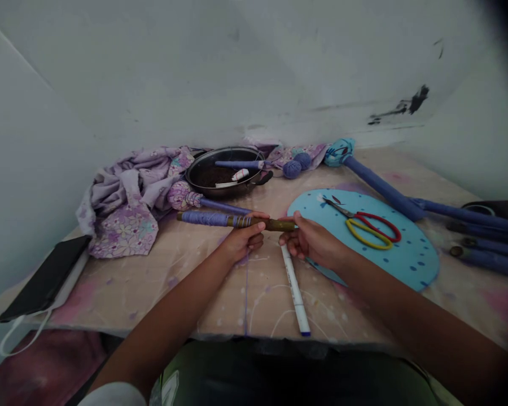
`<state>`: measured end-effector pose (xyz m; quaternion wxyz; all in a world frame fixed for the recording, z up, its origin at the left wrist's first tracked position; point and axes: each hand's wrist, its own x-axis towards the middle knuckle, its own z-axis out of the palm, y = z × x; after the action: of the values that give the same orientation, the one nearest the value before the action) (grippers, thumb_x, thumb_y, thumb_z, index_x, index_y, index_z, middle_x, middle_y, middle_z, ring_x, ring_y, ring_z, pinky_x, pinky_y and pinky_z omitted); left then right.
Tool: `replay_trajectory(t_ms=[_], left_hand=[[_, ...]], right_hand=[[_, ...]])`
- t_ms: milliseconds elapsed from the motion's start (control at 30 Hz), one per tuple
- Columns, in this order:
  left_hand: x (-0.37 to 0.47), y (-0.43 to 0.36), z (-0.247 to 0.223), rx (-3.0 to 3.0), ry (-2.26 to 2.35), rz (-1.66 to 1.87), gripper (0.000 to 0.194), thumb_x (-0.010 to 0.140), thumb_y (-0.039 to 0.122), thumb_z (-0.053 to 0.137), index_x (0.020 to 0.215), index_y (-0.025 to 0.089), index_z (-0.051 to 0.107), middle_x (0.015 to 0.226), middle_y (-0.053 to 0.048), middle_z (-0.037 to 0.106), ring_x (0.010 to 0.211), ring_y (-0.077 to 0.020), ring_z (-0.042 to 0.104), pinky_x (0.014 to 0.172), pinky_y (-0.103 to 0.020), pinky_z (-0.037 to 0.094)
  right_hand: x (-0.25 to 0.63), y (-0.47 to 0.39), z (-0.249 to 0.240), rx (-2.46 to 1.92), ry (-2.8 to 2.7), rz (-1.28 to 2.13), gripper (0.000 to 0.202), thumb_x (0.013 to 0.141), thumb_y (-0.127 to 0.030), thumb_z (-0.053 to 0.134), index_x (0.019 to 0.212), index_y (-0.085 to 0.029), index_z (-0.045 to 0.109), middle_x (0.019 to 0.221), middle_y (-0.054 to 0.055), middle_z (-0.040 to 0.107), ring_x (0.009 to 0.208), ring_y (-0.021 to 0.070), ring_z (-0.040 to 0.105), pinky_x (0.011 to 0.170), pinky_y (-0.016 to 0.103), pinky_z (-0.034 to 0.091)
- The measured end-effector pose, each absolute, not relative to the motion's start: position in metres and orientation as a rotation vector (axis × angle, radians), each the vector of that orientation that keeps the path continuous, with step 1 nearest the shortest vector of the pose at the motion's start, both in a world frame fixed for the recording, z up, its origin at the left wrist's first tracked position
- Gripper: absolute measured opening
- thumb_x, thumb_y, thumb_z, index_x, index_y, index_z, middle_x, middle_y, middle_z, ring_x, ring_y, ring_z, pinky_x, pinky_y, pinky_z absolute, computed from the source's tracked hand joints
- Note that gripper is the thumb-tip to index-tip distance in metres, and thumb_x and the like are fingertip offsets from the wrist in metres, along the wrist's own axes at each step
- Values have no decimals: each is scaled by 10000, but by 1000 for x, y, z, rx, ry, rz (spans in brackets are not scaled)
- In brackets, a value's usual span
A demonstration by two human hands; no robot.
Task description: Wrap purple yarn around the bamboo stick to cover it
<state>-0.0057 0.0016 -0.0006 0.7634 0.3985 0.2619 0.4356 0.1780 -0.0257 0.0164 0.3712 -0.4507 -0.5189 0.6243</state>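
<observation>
A brown stick (279, 225) lies level across the middle of the view, just above the table. Purple yarn (205, 219) is wound thickly round its left part, with a few spaced turns closer to my fingers. My left hand (243, 239) is closed round the stick near its middle, thumb along the front. Pinching the bare right end is my right hand (309, 239). From my left hand a strand of purple yarn (246, 293) runs down to the table's front edge. Below my right hand a white marker (295, 293) with a blue end rests on the table.
Scissors (375, 228) with red and yellow handles lie on a blue dotted oval sheet (410, 259). Behind are a black pan (195, 186), yarn balls (297, 165) and floral cloth (127, 203). Purple-wrapped sticks (381, 186) lie right; a black notebook-like object (46, 276) lies left.
</observation>
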Motion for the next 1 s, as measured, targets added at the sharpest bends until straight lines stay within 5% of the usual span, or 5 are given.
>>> replay_trajectory(t_ms=[133,300,600,833,1000], left_hand=[[-5,2,-2,867,568,944,387,615,277,782,936,177,589,549,85,469,335,18,200,349,-136,159],[-6,2,-2,842,547,928,429,587,288,804,945,186,592,543,89,467,339,14,218,354,-136,170],[-3,0,-1,921,594,947,420,591,247,800,938,196,569,525,100,435,332,7,213,345,-143,162],[-3,-1,-3,929,540,971,478,622,363,778,1018,212,557,581,90,467,344,10,208,346,-146,164],[-1,-1,-3,941,580,987,398,623,313,777,941,201,565,568,92,456,336,13,205,347,-141,161]], right_hand=[[178,-26,16,-1141,-1590,1235,307,901,-376,379,1052,-175,556,749,50,593,520,126,524,423,243,387],[182,-22,9,-733,-2031,420,161,843,-201,502,940,-228,628,1092,103,581,1051,225,552,909,434,441],[173,-21,7,-1139,-1217,1506,413,835,-598,432,842,-192,505,647,9,549,442,109,477,387,237,364],[174,-20,5,-910,-1735,789,162,747,-334,644,831,-215,572,893,50,580,864,201,547,755,361,456],[173,-21,6,-1015,-1281,1363,348,774,-490,605,983,-234,496,825,21,587,675,154,586,560,287,474]])
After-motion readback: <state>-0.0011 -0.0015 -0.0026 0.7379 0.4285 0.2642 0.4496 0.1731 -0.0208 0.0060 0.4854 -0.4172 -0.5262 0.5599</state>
